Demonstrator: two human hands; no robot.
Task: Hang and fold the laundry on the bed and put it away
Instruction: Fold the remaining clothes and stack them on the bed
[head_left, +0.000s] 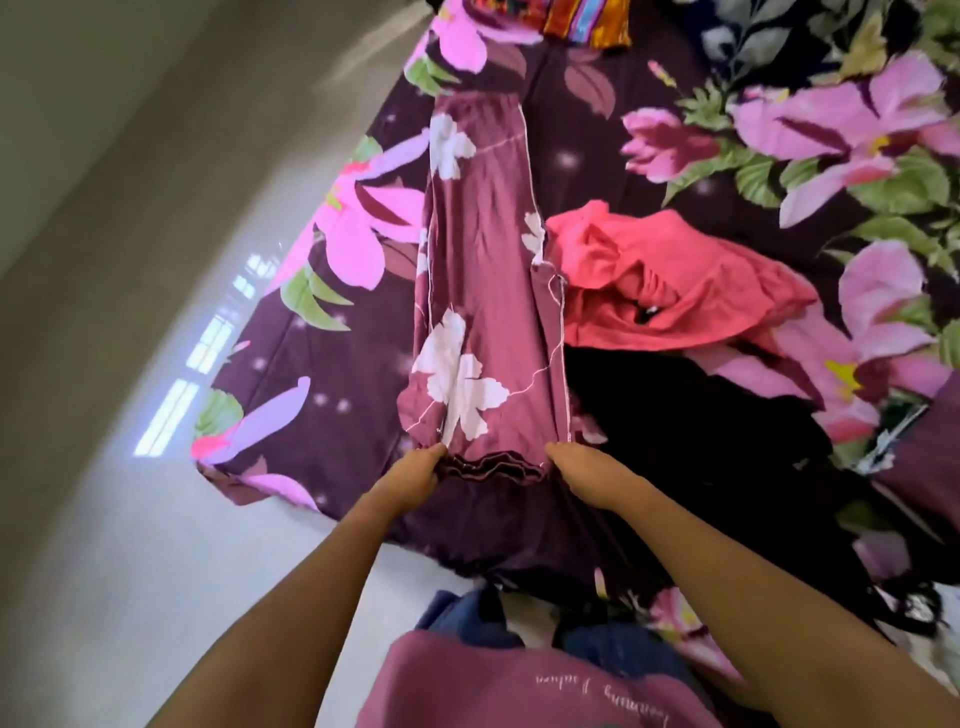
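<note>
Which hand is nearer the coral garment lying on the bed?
Right. The right hand is at the maroon garment's near hem, below the coral garment; the left hand holds that hem's other corner, farther left.

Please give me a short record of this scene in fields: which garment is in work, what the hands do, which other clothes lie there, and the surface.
garment in work: maroon garment with white flowers, laid lengthwise
hands: left hand and right hand each hold a corner of its near hem
other clothes: coral garment, crumpled, to its right; black garment nearer; striped cloth at the far end
surface: bed sheet, dark purple, floral
</note>
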